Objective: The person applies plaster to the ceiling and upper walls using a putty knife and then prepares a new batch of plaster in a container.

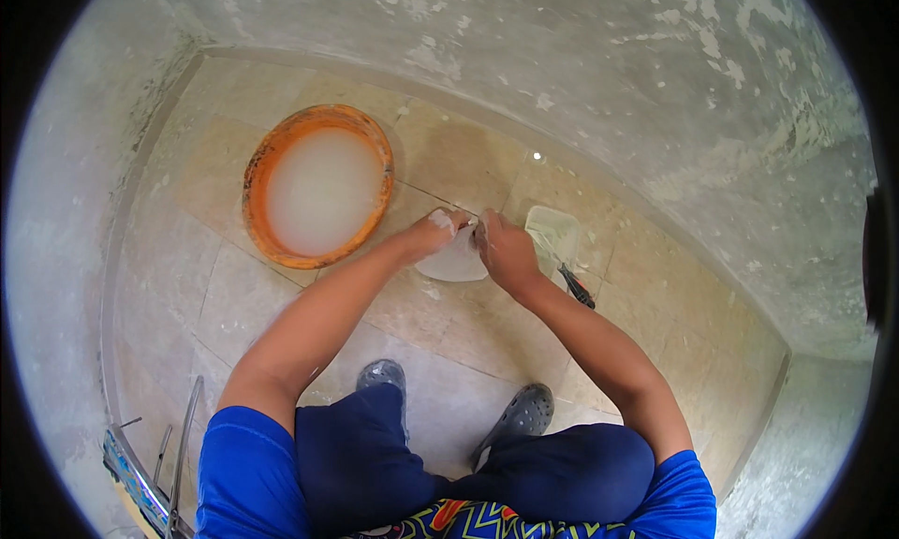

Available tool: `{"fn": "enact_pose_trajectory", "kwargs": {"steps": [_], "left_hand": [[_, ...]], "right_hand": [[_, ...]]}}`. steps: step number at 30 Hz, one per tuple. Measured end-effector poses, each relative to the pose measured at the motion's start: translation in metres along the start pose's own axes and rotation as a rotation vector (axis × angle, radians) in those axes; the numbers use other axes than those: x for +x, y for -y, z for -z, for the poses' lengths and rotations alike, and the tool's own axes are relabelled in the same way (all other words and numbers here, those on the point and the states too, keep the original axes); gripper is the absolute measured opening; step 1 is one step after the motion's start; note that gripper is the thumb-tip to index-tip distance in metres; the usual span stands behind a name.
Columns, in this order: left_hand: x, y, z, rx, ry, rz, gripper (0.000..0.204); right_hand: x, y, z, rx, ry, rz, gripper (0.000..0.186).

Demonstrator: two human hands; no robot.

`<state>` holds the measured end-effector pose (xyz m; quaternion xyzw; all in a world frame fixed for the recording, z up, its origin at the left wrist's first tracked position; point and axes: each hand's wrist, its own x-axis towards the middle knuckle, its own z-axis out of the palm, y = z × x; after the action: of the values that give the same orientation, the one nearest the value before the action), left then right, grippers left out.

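My left hand (438,233) and my right hand (507,251) meet in front of me, low over the floor. Both have their fingers closed and bent toward each other, with pale smears on them. What the fingertips pinch is too small to make out. Just below and between them shows a whitish, rounded thing (456,261), perhaps a bag or shallow container, its upper part hidden by my hands. Close to my right hand stands a pale rectangular tub (559,228). A tool with a black and red handle (576,287) leans out of it.
An orange basin (385,178) of cloudy whitish liquid stands left of my hands on the tiled floor (253,300). Grey, patchy walls (599,80) enclose the space. My grey clogs (526,410) are below. Metal rods and a blue-patterned object (136,469) sit at lower left.
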<state>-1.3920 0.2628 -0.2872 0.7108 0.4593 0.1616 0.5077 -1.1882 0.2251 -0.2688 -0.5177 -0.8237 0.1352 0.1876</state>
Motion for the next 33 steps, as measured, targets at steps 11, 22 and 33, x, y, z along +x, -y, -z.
{"fn": "enact_pose_trajectory", "kwargs": {"steps": [11,22,33], "left_hand": [[-0.025,-0.011,0.007,-0.34,0.025,0.119,0.021],[-0.026,-0.014,0.004,-0.416,0.105,0.266,0.019],[-0.023,-0.007,-0.007,-0.592,0.039,0.443,0.033]], "right_hand": [[-0.009,-0.006,0.01,0.43,0.068,-0.101,0.021],[-0.015,-0.029,0.006,1.069,0.291,-0.428,0.012],[-0.02,0.005,0.015,0.258,0.05,0.021,0.021]]}}
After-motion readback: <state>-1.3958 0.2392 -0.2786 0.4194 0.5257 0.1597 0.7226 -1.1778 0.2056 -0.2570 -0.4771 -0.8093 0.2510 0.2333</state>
